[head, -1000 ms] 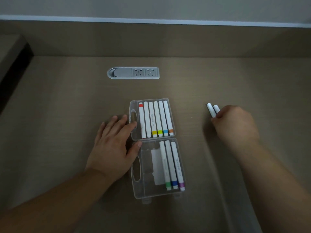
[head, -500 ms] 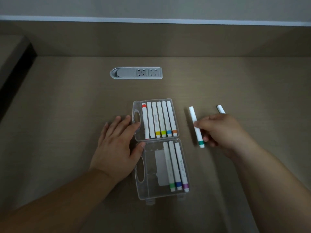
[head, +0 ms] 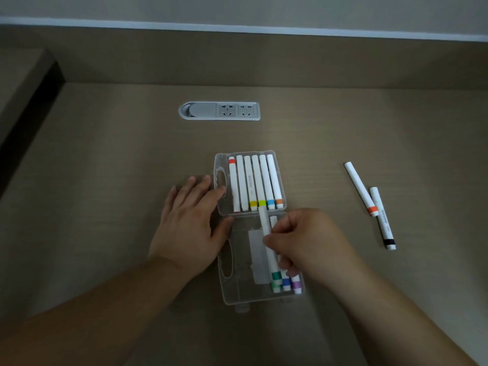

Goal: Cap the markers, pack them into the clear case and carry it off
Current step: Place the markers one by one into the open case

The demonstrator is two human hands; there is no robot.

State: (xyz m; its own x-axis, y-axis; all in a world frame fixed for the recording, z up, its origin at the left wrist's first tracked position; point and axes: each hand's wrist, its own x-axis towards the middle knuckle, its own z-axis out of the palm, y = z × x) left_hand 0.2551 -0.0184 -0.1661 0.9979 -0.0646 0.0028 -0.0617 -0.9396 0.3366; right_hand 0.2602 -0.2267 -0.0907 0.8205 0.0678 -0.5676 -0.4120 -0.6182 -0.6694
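My right hand (head: 303, 241) pinches a teal marker (head: 269, 249) over the open case (head: 237, 294) on the tabletop (head: 105, 180), my left hand (head: 190, 223) flat beside it, fingers relaxed.

The clear plastic hinged case (head: 253, 233) lies open at the centre of the brown wood-grain desk (head: 105, 207). Its far half is filled edge to edge by six white markers (head: 254, 184). The near half has bare floor on its left; the right hand (head: 303, 241) with a teal-banded marker (head: 268, 247) overhangs its right. The flat left hand (head: 190, 225) blocks the case's left flank. Two loose white markers (head: 369, 204) obstruct the right. A grey recessed socket strip (head: 219, 110) sits beyond.
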